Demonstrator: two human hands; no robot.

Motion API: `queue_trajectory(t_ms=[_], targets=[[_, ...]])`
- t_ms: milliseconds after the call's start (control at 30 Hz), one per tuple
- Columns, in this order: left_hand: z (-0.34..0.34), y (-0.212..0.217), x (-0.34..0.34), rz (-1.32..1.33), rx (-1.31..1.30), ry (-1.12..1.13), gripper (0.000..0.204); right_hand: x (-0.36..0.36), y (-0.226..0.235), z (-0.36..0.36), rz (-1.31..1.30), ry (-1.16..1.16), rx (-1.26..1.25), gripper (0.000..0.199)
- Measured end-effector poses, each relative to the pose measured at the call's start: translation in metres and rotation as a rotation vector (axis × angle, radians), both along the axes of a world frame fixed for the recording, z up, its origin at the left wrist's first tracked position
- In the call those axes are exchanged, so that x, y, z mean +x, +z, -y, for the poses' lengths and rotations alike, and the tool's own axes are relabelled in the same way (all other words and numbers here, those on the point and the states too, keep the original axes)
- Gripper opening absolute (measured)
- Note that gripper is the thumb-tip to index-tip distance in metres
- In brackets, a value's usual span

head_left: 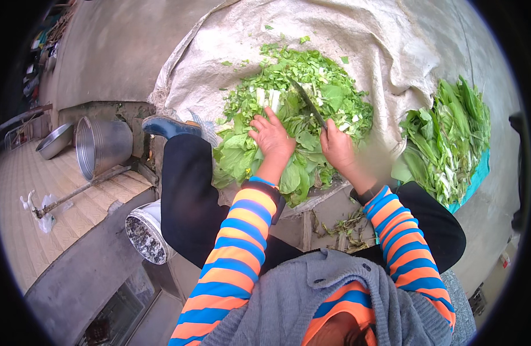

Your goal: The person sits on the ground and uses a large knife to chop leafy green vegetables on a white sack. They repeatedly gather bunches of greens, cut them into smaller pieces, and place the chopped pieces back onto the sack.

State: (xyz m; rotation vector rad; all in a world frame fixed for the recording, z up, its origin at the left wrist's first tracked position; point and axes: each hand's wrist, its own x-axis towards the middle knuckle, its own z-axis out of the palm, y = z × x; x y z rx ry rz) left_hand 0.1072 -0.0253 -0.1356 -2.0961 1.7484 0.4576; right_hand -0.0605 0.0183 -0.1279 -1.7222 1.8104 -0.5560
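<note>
Head view, centre of frame: left hand (274, 138) on the leafy greens (236, 151), fingers apart; right hand (338, 147) clamped round the knife (307, 102), which slants toward upper left. Best, I'd judge, to curl those left fingers back and slice steadily.

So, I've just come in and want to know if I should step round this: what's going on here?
A person is cutting greens. The right hand grips a knife, its blade slanting over the pile, while the left hand rests on leafy greens. Chopped greens are heaped beyond the hands on a pale cloth. A stack of uncut leaves lies off to the right.
</note>
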Motion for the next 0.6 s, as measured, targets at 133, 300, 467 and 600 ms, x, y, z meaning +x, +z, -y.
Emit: queue_trajectory(t_ms=[133, 300, 467, 600], targets=[[-0.002, -0.001, 0.003, -0.024, -0.035, 0.016, 0.110, 0.005, -0.004, 0.005, -0.112, 0.052, 0.150, 0.015], [-0.015, -0.007, 0.011, -0.106, -0.103, 0.014, 0.115, 0.010, -0.002, 0.013, -0.050, 0.110, 0.099, 0.015], [-0.039, -0.014, 0.023, -0.146, -0.251, 0.006, 0.119, 0.015, 0.003, 0.016, -0.168, 0.085, 0.179, 0.014], [-0.050, -0.027, 0.026, -0.223, -0.355, -0.025, 0.118, 0.013, 0.000, 0.013, 0.184, 0.166, -0.079, 0.013]])
